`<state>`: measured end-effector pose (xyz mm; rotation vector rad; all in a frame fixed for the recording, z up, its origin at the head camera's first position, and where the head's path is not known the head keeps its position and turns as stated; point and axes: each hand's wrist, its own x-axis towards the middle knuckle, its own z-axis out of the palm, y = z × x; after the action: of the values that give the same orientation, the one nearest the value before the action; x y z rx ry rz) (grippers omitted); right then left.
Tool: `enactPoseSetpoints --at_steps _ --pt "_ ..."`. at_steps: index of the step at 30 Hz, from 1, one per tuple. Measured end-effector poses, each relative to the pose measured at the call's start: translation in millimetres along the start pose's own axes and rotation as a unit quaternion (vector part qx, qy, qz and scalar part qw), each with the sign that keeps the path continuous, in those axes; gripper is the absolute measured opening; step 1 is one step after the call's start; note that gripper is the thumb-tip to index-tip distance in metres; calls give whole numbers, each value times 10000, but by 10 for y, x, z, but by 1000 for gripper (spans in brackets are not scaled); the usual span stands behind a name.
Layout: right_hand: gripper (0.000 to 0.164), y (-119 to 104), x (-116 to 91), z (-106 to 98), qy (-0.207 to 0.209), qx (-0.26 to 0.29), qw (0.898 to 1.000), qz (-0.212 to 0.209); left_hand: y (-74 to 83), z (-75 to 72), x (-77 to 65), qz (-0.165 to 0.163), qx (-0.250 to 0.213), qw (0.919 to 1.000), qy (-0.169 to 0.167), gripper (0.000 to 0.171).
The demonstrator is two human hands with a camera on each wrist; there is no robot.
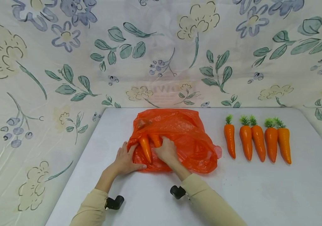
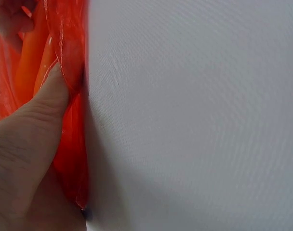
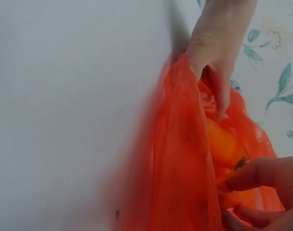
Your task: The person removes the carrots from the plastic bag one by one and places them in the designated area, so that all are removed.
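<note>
A thin red-orange plastic bag [image 1: 177,121] lies on the table with its mouth toward me. Two orange carrots [image 1: 145,149] show in the opening at its left side. My left hand [image 1: 125,160] grips the bag's left edge, and in the left wrist view its thumb [image 2: 52,91] lies against the rim beside the carrots. Reaching into the mouth, my right hand [image 1: 166,150] holds the second carrot [image 1: 155,140]. In the right wrist view the right fingers [image 3: 262,173] curl around orange inside the bag, partly hidden by the film.
Several carrots [image 1: 246,142] with green tops stand in a row on the white table [image 1: 251,194], right of the bag. A floral cloth [image 1: 161,62] hangs behind and at both sides. Black wrist cameras [image 1: 115,202] sit on both forearms.
</note>
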<state>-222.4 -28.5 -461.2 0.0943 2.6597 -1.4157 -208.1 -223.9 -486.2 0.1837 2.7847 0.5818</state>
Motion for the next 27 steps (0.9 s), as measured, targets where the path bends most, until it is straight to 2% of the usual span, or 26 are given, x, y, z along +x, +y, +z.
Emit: enactPoseSetpoints --at_steps 6,16,27 --pt "62 46 -40 -78 -123 281 9994 131 -4 3 4 -12 -24 10000 -33 108" --pt "62 77 -136 -196 -187 373 9991 74 -1 0 1 -29 -19 10000 -44 108" --pt "61 147 -262 -338 -590 512 9969 -107 8 -10 5 -82 -17 9999 -104 109"
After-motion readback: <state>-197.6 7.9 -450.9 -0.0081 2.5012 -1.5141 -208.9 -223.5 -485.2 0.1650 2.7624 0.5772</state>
